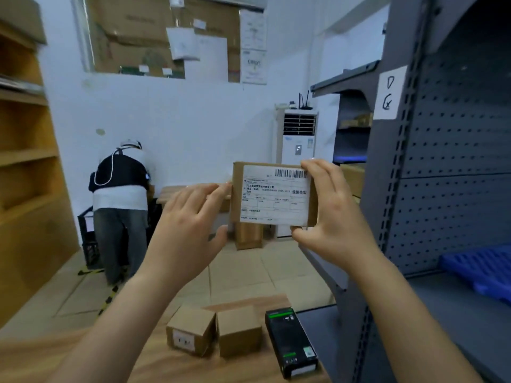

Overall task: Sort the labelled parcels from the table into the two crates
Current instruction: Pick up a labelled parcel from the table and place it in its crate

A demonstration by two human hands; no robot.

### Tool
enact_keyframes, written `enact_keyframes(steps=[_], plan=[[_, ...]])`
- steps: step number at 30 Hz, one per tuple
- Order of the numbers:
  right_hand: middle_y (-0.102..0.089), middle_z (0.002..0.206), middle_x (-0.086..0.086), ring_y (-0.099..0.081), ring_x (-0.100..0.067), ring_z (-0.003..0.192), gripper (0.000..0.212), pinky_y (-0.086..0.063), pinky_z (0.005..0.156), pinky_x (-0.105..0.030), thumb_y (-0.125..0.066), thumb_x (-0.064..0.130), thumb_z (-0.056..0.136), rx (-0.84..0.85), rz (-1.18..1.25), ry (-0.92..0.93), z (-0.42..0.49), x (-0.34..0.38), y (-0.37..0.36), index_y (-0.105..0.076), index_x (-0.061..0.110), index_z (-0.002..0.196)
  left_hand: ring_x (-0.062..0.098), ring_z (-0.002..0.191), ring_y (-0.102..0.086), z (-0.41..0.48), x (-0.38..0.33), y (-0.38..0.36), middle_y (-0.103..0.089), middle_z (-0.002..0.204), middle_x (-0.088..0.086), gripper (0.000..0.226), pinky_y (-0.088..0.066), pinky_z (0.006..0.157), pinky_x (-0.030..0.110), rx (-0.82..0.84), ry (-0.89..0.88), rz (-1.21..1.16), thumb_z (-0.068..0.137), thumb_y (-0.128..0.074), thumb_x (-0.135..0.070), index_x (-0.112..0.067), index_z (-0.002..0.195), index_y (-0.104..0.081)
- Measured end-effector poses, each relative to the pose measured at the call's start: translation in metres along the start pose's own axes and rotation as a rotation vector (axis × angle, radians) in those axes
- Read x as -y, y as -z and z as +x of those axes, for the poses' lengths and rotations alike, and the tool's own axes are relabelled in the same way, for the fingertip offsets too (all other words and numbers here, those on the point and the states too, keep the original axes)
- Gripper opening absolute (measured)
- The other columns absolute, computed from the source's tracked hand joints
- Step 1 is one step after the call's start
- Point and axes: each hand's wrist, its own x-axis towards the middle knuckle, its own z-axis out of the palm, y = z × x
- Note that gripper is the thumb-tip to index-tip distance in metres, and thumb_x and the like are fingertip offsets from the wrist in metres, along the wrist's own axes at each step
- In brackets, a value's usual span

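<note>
- The tall grey perforated metal shelving [456, 161] fills the right of the frame. A blue ribbed plastic piece [481, 272] lies on its lower shelf and is cut off at the right edge, so I cannot tell whether it is a crate.
- The wooden bench [69, 355] runs along the bottom edge, and only its far strip shows.
- A second person [119, 203] bends over at centre left and hides most of a black lattice plastic crate [88, 239]. I cannot tell what it holds or whether it is one of the two sorting crates.
- The flat brown cardboard parcel with a white barcode label [273, 194] is held up at mid-frame, well above the bench, with its label towards the camera. The print is too blurred to read.
- The right hand [329, 205] has its grip clamped on the parcel's right end, fingers over the top corner and thumb under the bottom one.
- The left hand [190, 225] has its grip apart. Its straight fingers reach the parcel's left edge, but whether they touch it is unclear.
- Still to be sorted, at bottom centre of the bench, are two small brown cardboard boxes [190, 335] touching side by side and a black-and-green carton [290, 341] just beside them.
- By my reading this is the label check, with at least four parcels left.
</note>
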Motion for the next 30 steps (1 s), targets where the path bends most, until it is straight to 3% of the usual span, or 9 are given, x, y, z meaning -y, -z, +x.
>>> enact_keyframes(steps=[3,10,19,23,30], plan=[[-0.025,0.149,0.006,-0.032,-0.015,0.134,0.100,-0.045,0.101,-0.039,-0.082,0.019,0.064,-0.052,0.014,0.022,0.006,-0.001,0.015,-0.028,0.020,0.148,0.029,0.113,-0.051,0.015,-0.005,0.005,-0.059,0.122,0.013,0.069,-0.039,0.101,0.045,-0.030,-0.004,-0.007,0.073,-0.078,-0.017,-0.007,0.135,-0.051],[-0.026,0.148,0.006,-0.033,-0.015,0.134,0.097,-0.042,0.099,-0.031,-0.082,0.020,0.066,-0.112,0.025,0.024,0.006,-0.011,0.033,-0.030,0.018,0.149,0.032,0.110,-0.054,0.029,-0.017,0.004,-0.058,0.121,0.012,0.068,-0.041,0.097,0.049,-0.057,-0.027,0.008,0.073,-0.078,-0.017,-0.011,0.135,-0.051],[-0.026,0.147,0.008,-0.035,-0.016,0.130,0.098,-0.043,0.084,-0.027,-0.081,0.020,0.066,-0.123,-0.013,0.022,-0.003,-0.019,0.044,-0.029,0.020,0.149,0.032,0.108,-0.056,0.028,-0.027,0.000,-0.059,0.118,0.012,0.067,-0.043,0.094,0.049,-0.058,-0.042,0.012,0.072,-0.080,-0.017,-0.011,0.133,-0.053],[-0.026,0.147,0.006,-0.033,-0.013,0.132,0.098,-0.038,0.088,-0.024,-0.082,0.022,0.067,-0.117,-0.008,0.025,-0.008,-0.022,0.045,-0.029,0.018,0.149,0.030,0.108,-0.055,0.028,-0.031,0.000,-0.060,0.117,0.012,0.067,-0.043,0.095,0.046,-0.062,-0.052,0.018,0.071,-0.080,-0.017,-0.011,0.132,-0.054],[-0.026,0.148,0.004,-0.032,-0.014,0.134,0.098,-0.041,0.093,-0.029,-0.081,0.026,0.066,-0.117,-0.018,0.010,-0.017,-0.027,0.050,-0.028,0.018,0.149,0.032,0.106,-0.056,0.026,-0.039,0.002,-0.060,0.117,0.012,0.067,-0.044,0.093,0.047,-0.040,-0.049,0.018,0.070,-0.081,-0.016,-0.010,0.131,-0.054]])
